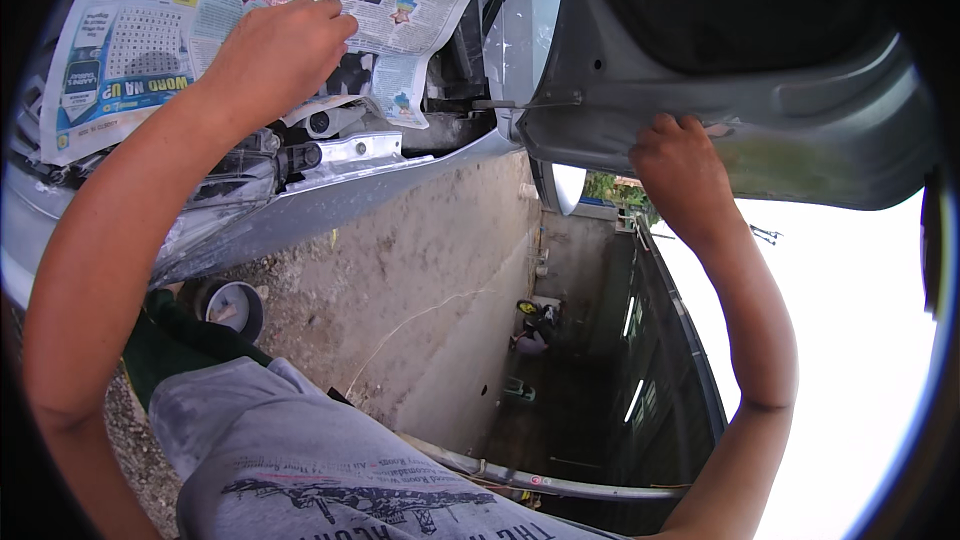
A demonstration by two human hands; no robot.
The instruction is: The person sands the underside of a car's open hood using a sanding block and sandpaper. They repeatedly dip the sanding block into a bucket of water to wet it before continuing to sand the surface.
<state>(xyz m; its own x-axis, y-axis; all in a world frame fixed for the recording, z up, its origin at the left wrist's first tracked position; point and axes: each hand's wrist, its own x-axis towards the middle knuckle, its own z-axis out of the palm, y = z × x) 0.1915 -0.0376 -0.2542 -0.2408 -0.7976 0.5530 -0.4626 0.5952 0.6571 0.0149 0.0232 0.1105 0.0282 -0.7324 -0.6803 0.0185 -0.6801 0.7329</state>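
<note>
Newspaper sheets (140,40) lie spread over the front of a car's engine bay. My left hand (285,50) is closed over them, its curled fingers at the paper with their tips partly hidden. On the right, the raised grey hood (800,100) shows its inner side. My right hand (682,170) rests against the hood near its lower edge, fingers bent into a fist. Whatever it grips, if anything, is hidden. Just beside those fingertips is a small worn patch (720,128) on the hood, and a dull yellowish area (770,162) lies below.
Below the newspaper runs the car's silver front edge (360,148) with a headlight (235,175). A round grey bucket (257,308) stands on the rough ground by my legs. Farther off are a concrete surface (430,250), a metal pipe (560,487) and a parked motorcycle (540,312).
</note>
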